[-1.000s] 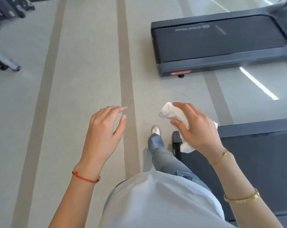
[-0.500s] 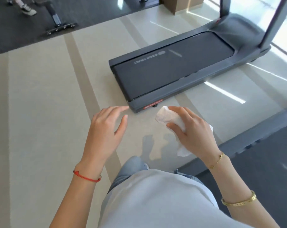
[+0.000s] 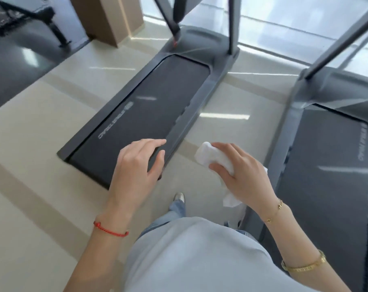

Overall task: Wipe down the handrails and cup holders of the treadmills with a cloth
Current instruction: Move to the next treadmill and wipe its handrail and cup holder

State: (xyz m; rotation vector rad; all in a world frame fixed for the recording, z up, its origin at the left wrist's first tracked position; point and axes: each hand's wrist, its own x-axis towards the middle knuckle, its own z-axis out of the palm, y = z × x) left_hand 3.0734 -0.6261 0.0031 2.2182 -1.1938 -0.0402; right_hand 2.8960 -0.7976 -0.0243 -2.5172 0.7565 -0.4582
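My right hand (image 3: 240, 175) grips a folded white cloth (image 3: 212, 158) in the air above the pale floor, between two grey treadmills. My left hand (image 3: 136, 167) hangs empty with relaxed fingers over the rear corner of the left treadmill (image 3: 145, 114). That machine's dark uprights (image 3: 231, 24) rise at the top of the view; its handrails and cup holders are out of frame. The right treadmill (image 3: 330, 165) runs along the right edge, with one slanted upright (image 3: 343, 39) showing.
A strip of beige floor (image 3: 227, 123) lies between the two treadmills, and my foot (image 3: 179, 197) stands on it. A tan column (image 3: 107, 17) rises at the upper left, beside dark flooring with black gym equipment (image 3: 31, 15). Windows fill the far side.
The view has swung from the treadmills' rear ends towards their front uprights, and both machines now lie lengthwise ahead. My hands keep the same pose, the right one still holding the cloth.
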